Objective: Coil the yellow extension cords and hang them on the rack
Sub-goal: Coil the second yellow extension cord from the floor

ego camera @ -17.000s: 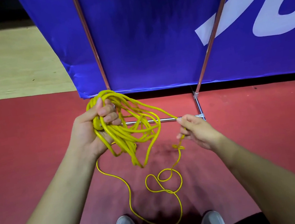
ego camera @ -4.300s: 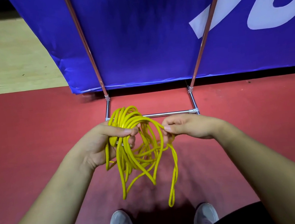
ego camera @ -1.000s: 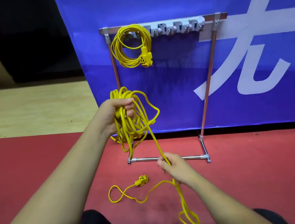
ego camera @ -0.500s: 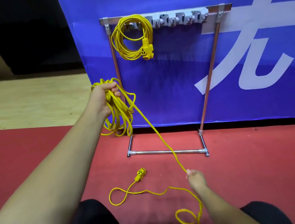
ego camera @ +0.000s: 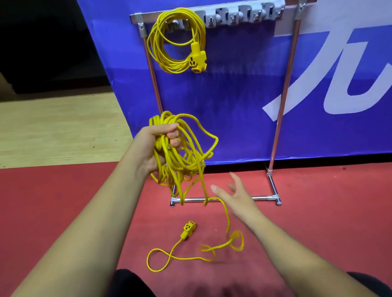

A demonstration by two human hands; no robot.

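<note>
blue banner behind; red mat, wood floor.

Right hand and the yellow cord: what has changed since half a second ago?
The right hand let go of the loose strand and rose, open; the strand now hangs slack to the floor. The left hand still grips the cord bundle. The hung coil on the rack and the socket end on the floor stayed.

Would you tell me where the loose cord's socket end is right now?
In the head view the socket end lies on the red floor, just in front of the rack's base bar, left of the right hand.
</note>
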